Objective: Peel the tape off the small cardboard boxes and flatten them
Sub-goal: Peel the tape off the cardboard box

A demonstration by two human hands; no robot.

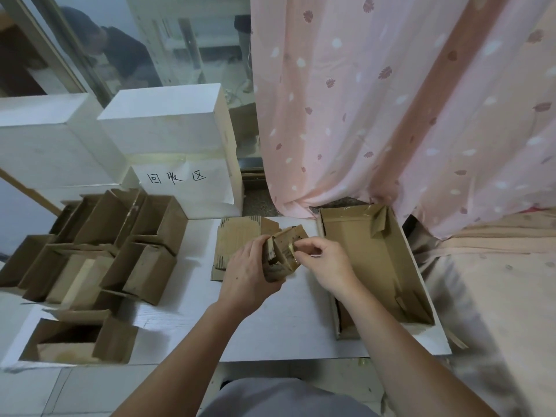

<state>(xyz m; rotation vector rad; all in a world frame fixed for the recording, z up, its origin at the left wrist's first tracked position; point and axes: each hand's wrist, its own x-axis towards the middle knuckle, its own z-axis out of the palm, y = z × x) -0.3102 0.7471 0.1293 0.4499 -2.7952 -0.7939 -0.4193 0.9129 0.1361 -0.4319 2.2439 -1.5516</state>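
Cardboard box (282, 251), brown and half-collapsed, is gripped by both hands.

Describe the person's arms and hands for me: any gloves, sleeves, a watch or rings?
Both forearms are bare right up to the bottom edge of the picture, so no sleeves show. The left hand and right hand wear no gloves, and no watch, bracelet or ring can be seen. Low in the picture, grey clothing shows between the arms.
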